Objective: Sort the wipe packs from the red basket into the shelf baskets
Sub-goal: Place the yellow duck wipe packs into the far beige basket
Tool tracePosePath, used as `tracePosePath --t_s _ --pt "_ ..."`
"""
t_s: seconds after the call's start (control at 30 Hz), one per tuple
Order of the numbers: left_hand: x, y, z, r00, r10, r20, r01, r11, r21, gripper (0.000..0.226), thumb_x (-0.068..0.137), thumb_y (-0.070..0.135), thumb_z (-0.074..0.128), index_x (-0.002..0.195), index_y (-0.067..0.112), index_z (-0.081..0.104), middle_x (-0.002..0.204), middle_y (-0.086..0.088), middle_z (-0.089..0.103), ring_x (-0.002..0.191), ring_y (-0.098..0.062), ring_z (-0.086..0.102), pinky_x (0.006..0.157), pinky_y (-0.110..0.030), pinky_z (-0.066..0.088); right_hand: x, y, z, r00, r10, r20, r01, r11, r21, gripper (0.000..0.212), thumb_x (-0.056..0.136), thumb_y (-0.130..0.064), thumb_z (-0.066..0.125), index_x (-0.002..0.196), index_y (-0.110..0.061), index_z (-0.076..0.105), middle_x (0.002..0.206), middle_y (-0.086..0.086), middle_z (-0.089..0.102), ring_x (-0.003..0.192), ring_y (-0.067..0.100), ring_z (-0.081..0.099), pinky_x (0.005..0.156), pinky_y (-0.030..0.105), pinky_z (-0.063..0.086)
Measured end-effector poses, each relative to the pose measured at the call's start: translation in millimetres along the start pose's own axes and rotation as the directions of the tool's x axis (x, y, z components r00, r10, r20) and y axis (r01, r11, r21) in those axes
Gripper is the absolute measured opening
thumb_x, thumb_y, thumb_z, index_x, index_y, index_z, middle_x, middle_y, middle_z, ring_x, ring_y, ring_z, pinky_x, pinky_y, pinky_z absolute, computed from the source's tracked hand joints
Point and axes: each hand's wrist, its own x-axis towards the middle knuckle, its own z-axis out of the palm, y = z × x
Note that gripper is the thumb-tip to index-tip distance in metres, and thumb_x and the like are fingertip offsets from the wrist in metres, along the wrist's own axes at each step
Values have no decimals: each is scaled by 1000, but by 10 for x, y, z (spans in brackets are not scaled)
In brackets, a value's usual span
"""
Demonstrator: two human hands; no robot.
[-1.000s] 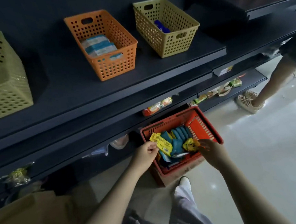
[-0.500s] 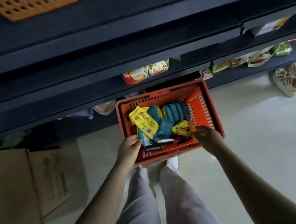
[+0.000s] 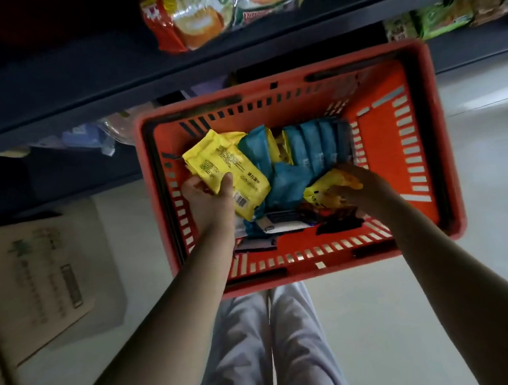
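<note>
The red basket (image 3: pixel 420 132) sits on the floor below me, holding several wipe packs. My left hand (image 3: pixel 211 201) grips the near end of a yellow wipe pack (image 3: pixel 228 166) at the basket's left side. My right hand (image 3: pixel 359 187) is closed on a smaller yellow wipe pack (image 3: pixel 318 194) near the basket's middle. Several blue wipe packs (image 3: pixel 313 147) stand in a row behind both hands. Darker packs (image 3: pixel 283 225) lie flat on the basket floor. The shelf baskets are out of view.
A dark shelf edge (image 3: pixel 87 84) runs above the basket, with snack bags (image 3: pixel 213 10) on it. A cardboard box (image 3: pixel 35 281) stands on the floor to the left. My legs (image 3: pixel 270 346) are directly below the basket.
The view has dropped from the shelf baskets down onto the red basket. My left hand has closed around the large yellow pack; my right hand stays on the small yellow one.
</note>
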Motion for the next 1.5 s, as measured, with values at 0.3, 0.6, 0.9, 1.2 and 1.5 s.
tracePosePath --t_s 0.3,0.6,0.9,1.2,1.5 --pt "32 -62 55 992 107 -69 -97 986 137 34 87 29 69 111 7 57 109 -6 65 93 -19 61 63 -23 43 82 -19 -76 981 -180 -66 143 914 -379 40 85 -30 69 122 -14 65 123 7 62 104 21 57 80 28 45" --pt "-477 448 -397 965 251 76 -250 968 -31 28 92 30 62 109 10 57 101 -3 68 92 -19 65 81 -33 53 -572 -691 -406 980 -107 -165 188 756 627 20 91 -34 61 90 -16 68 85 5 75 80 23 72 70 42 57" --pt "-1820 1578 -1604 943 65 325 88 896 -435 50 71 61 71 114 37 63 121 -3 68 112 -31 63 96 -62 46 -2493 -2027 -797 953 -301 -41 203 527 825 30 97 -40 52 120 -24 62 114 10 70 109 34 65 89 55 53" --pt "-2384 2302 -2939 973 192 125 -100 847 -522 28 92 56 51 110 37 60 121 6 64 108 -19 60 98 -47 47 -3818 -3024 -654 965 -245 -94 202 464 863 77 69 -44 82 135 -23 47 118 5 67 100 25 70 73 39 59" --pt "-2145 2579 -4305 945 266 190 -121 825 -552 68 58 77 68 106 30 63 100 3 74 93 -23 71 83 -51 56 -4481 -3915 476 891 -370 -263 401 370 838 17 88 -31 69 91 -14 64 91 6 67 82 20 64 74 34 55"
